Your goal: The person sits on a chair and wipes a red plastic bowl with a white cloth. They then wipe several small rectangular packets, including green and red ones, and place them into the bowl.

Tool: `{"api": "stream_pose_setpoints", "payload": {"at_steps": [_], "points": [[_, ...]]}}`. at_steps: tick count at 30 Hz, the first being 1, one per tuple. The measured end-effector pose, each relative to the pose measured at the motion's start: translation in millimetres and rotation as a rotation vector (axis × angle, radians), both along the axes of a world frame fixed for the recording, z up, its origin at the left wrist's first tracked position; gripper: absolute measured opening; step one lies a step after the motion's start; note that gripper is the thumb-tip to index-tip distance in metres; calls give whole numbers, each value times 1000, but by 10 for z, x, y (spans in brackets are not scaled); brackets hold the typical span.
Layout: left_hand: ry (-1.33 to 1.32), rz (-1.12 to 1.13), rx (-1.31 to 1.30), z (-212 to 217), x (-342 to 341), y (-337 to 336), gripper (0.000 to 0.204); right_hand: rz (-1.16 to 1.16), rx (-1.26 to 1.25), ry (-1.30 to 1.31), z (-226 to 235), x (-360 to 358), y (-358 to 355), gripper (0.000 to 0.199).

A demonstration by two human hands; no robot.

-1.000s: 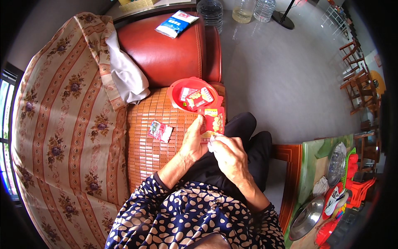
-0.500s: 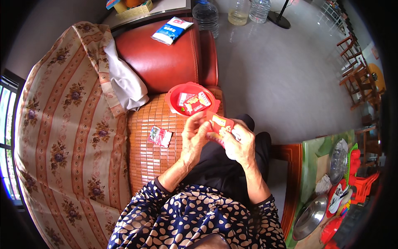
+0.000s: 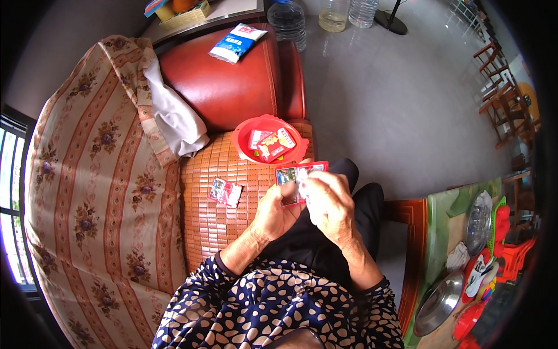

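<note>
My left hand (image 3: 275,216) is closed on the near left edge of a flat red packet (image 3: 286,176), with the thumb lying across it. The packet's upper face carries a small picture and pale print. Bent over its right part is my right hand (image 3: 332,212), fingers pinched together and a little blurred. A bit of crumpled white cloth or tissue (image 3: 306,181) shows under those fingers, mostly hidden. Just beyond my hands stands a red plastic basin (image 3: 239,145) with red packets (image 3: 275,145) in it. Another small packet (image 3: 225,192) lies alone on the bamboo mat (image 3: 203,232).
A blue-and-white bag (image 3: 238,43) rests on the red leather armrest (image 3: 221,87). Flowered fabric (image 3: 99,192) covers the seat at left. At right, a green-edged table (image 3: 439,232) holds a metal bowl (image 3: 440,302) and red plastic things. Large bottles (image 3: 286,24) stand on the floor.
The red packet has been turned over, from its yellow-marked side to its picture side. My left hand has shifted its hold to the near left edge, and my right fingers have come over the packet.
</note>
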State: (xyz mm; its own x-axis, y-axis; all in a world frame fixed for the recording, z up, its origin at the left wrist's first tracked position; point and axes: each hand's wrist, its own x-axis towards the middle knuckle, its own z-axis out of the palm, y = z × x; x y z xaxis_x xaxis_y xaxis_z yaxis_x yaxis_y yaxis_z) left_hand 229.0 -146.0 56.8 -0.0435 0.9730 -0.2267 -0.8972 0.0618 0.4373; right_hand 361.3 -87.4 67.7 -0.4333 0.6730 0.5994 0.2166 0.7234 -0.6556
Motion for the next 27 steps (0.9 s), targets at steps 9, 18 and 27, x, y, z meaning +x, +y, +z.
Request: {"api": "stream_pose_setpoints", "payload": {"at_steps": [9, 18, 27], "points": [[28, -42, 26, 53, 6, 31, 53, -225, 28, 31, 111, -134, 33, 29], [113, -164, 197, 137, -118, -38, 63, 138, 190, -91, 291, -231, 10, 33], [136, -89, 48, 79, -67, -20, 55, -296, 167, -85, 218, -232, -57, 28]]}}
